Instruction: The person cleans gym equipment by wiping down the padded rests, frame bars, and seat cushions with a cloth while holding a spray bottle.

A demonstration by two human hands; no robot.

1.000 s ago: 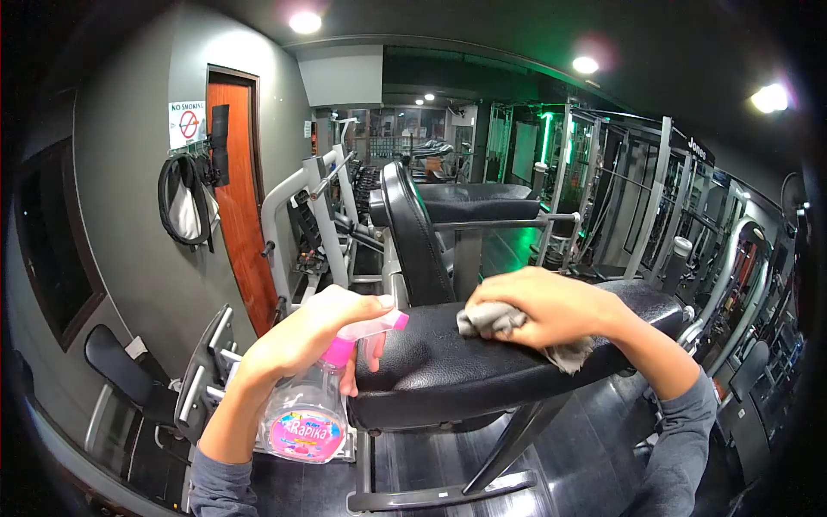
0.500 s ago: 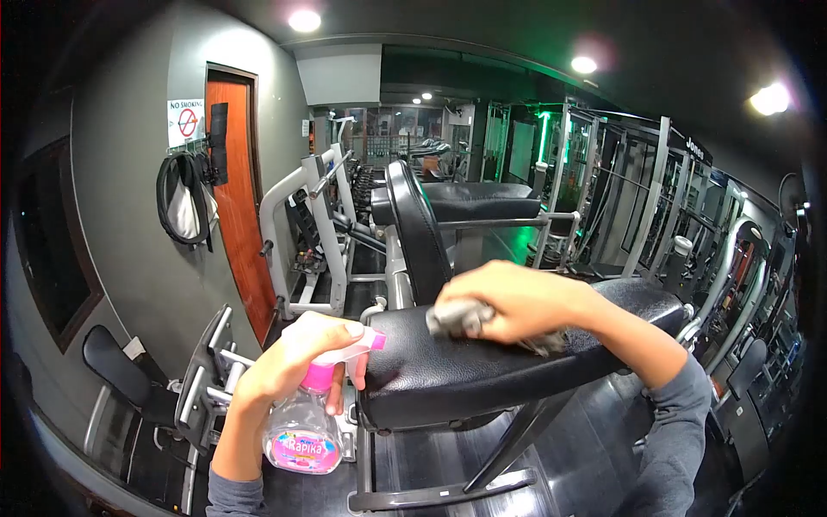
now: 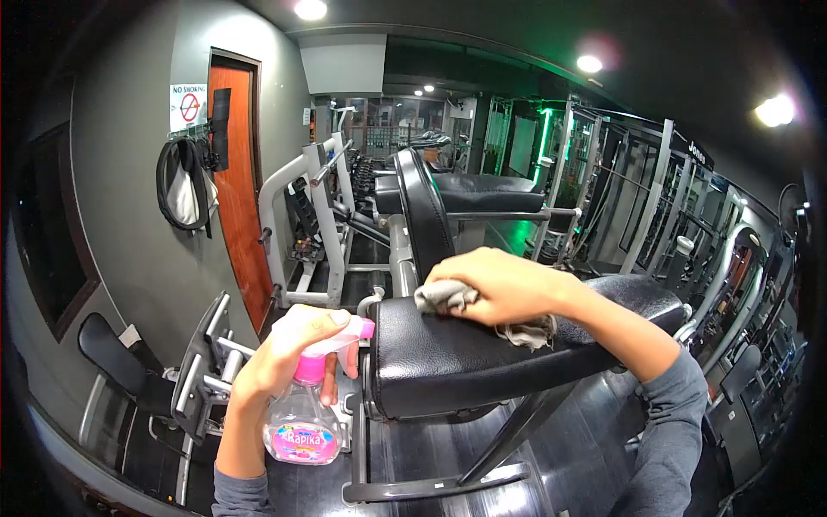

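My left hand (image 3: 297,349) is wrapped round the neck of a clear spray bottle (image 3: 301,422) with a pink and white trigger head and a pink label. The bottle hangs upright beside the near left end of a black padded bench (image 3: 431,366). In my right hand (image 3: 504,289) a crumpled grey cloth (image 3: 446,297) is bunched, pressed on the top of the pad. Part of the cloth trails out under the palm. Directly beyond my right hand rises the upright black backrest (image 3: 419,211).
Another padded bench (image 3: 482,194) stands behind the backrest. A grey machine frame (image 3: 323,215) is left of it, before an orange door (image 3: 237,189). Cable racks line the right side. A black chair (image 3: 116,358) sits at the lower left. Metal legs (image 3: 431,489) support the near bench.
My right hand has moved slightly left and up on the pad with the cloth. The spray bottle has shifted a little up and left in view.
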